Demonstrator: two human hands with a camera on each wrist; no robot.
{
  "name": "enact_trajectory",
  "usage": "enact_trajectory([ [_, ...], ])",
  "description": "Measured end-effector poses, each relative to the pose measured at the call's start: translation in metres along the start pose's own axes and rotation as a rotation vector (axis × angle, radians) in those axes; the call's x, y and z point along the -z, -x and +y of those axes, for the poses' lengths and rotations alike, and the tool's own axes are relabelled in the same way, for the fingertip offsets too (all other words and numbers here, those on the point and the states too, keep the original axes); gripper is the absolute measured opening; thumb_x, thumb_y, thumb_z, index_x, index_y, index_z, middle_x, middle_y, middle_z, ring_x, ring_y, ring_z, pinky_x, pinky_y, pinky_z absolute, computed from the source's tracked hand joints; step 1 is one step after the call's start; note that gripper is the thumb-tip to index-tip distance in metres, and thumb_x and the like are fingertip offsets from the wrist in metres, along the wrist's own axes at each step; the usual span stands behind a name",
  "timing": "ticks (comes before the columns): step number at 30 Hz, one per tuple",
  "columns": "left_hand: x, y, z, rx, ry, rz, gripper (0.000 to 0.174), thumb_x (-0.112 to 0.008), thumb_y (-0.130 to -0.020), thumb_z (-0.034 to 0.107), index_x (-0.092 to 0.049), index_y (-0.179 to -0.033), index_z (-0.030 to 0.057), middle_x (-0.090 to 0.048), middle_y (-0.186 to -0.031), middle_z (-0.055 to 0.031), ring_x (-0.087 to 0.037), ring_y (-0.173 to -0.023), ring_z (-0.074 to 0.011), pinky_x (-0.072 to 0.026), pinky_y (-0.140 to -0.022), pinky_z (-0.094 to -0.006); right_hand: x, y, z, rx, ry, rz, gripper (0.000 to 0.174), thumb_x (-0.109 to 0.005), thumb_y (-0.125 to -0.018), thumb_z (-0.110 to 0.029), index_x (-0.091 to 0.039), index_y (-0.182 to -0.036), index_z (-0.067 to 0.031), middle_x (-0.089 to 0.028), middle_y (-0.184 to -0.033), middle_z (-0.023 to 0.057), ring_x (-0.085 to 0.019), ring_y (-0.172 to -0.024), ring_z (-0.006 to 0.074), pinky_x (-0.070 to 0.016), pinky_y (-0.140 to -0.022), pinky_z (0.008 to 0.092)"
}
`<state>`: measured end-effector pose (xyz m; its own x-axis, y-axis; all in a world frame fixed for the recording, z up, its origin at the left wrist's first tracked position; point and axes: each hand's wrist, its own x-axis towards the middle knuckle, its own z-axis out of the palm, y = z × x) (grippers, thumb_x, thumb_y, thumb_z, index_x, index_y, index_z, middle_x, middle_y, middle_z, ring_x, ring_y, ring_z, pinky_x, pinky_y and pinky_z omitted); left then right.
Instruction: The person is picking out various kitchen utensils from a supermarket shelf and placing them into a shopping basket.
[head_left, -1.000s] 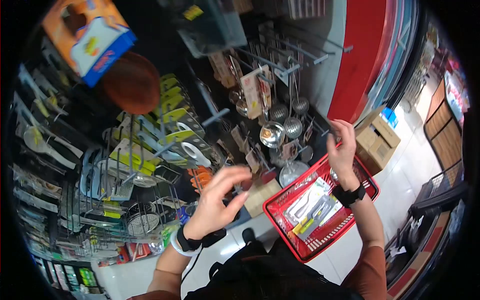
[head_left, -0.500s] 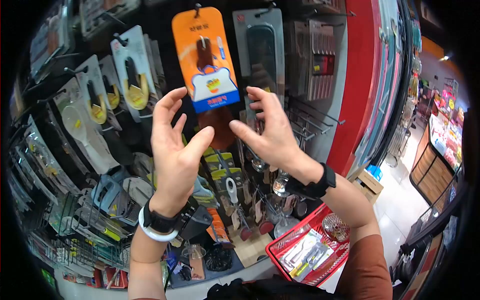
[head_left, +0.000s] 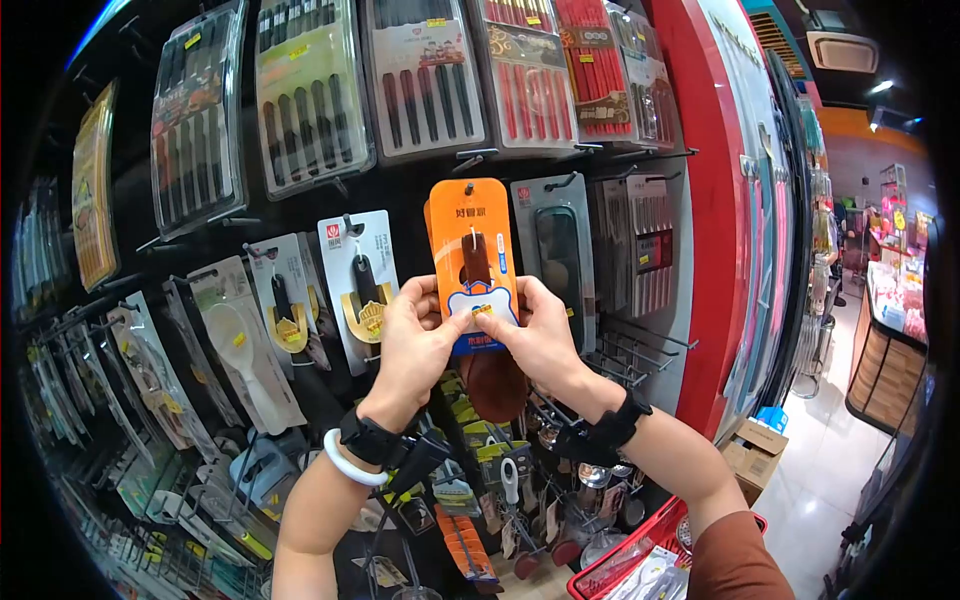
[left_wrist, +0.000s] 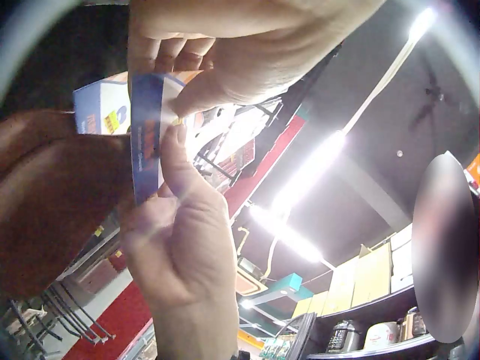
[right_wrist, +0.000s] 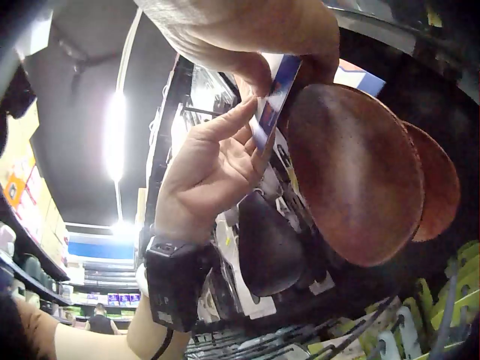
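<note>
An orange card [head_left: 492, 200] with a blue lower edge hangs from a hook at the middle of the head view. Fixed to it is a wooden spoon [head_left: 494, 388], its broad brown bowl below the card. My left hand [head_left: 408, 345] pinches the card's lower left side, and my right hand [head_left: 545, 335] pinches the lower right, thumbs in front and almost meeting. In the right wrist view the bowl [right_wrist: 352, 172] lies close below my fingers, and a second wooden bowl [right_wrist: 441, 180] hangs behind it.
Carded black-handled utensils [head_left: 362, 290] hang left, and a packaged dark utensil [head_left: 560, 250] hangs right. Chopstick packs [head_left: 425, 75] line the row above. Ladles and graters hang lower. A red basket [head_left: 590, 580] with packages stands low at right, near a cardboard box [head_left: 752, 455] and the aisle.
Both hands have risen from apart, over the lower rack and basket, to the orange card and now pinch it. The head view has tilted up, bringing the chopstick packs into sight.
</note>
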<state>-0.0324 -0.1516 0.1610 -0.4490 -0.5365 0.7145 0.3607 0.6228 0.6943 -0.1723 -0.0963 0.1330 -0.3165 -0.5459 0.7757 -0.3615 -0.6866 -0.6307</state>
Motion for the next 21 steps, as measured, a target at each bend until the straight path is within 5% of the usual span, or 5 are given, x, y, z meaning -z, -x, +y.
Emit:
enact_trajectory([
  [2, 0.000, -0.002, 0.006, -0.105, 0.018, 0.007, 0.026, -0.064, -0.079, -0.006, -0.052, -0.102, -0.0043, -0.062, -0.093, -0.0096, -0.061, -0.084, -0.0121, -0.0517, -0.075, -0.0242, -0.001, 0.000, -0.006, 0.058, -0.032, 0.030, 0.032, -0.069, -0.077, -0.003, -0.050, -0.102, 0.0041, -0.061, -0.095, 0.0102, -0.059, -0.088, 0.0131, -0.0496, -0.078, 0.0274],
  [8, -0.006, 0.027, 0.021, -0.150, -0.037, -0.025, 0.038, -0.065, -0.078, -0.004, -0.048, -0.112, 0.0004, -0.058, -0.103, -0.0089, -0.057, -0.093, -0.0128, -0.0487, -0.077, -0.0239, 0.014, 0.033, -0.026, 0.068, -0.293, -0.017, 0.026, -0.065, -0.080, -0.002, -0.048, -0.100, 0.0007, -0.059, -0.091, 0.0059, -0.056, -0.085, 0.0082, -0.0477, -0.074, 0.0244],
  [12, 0.002, 0.055, 0.048, -0.591, -0.276, -0.111, 0.055, -0.066, -0.073, 0.004, -0.043, -0.123, 0.0023, -0.054, -0.112, -0.0127, -0.054, -0.100, -0.0195, -0.0424, -0.087, -0.0312, 0.060, 0.096, -0.038, 0.016, -0.092, 0.139, 0.033, -0.063, -0.081, 0.000, -0.045, -0.109, 0.0013, -0.056, -0.099, 0.0077, -0.056, -0.091, 0.0119, -0.0473, -0.081, 0.0267],
  [15, 0.023, 0.071, 0.103, -0.971, -0.752, -0.409, 0.063, -0.066, -0.074, 0.042, -0.046, -0.125, 0.0112, -0.048, -0.122, -0.0152, -0.045, -0.114, -0.0265, -0.0350, -0.096, -0.0460, 0.104, 0.151, -0.031, -0.075, -0.116, 0.389, 0.032, -0.057, -0.082, 0.004, -0.044, -0.111, 0.0004, -0.056, -0.107, 0.0098, -0.057, -0.098, 0.0161, -0.0467, -0.087, 0.0302],
  [21, 0.038, 0.103, 0.031, -0.815, -0.550, -0.329, 0.060, -0.063, -0.076, 0.040, -0.045, -0.125, 0.0119, -0.049, -0.122, -0.0148, -0.046, -0.113, -0.0266, -0.0345, -0.097, -0.0462, 0.205, 0.329, 0.076, -0.416, 0.404, 0.721, 0.028, -0.060, -0.083, 0.001, -0.048, -0.108, -0.0016, -0.058, -0.102, 0.0071, -0.057, -0.094, 0.0141, -0.0468, -0.083, 0.0283],
])
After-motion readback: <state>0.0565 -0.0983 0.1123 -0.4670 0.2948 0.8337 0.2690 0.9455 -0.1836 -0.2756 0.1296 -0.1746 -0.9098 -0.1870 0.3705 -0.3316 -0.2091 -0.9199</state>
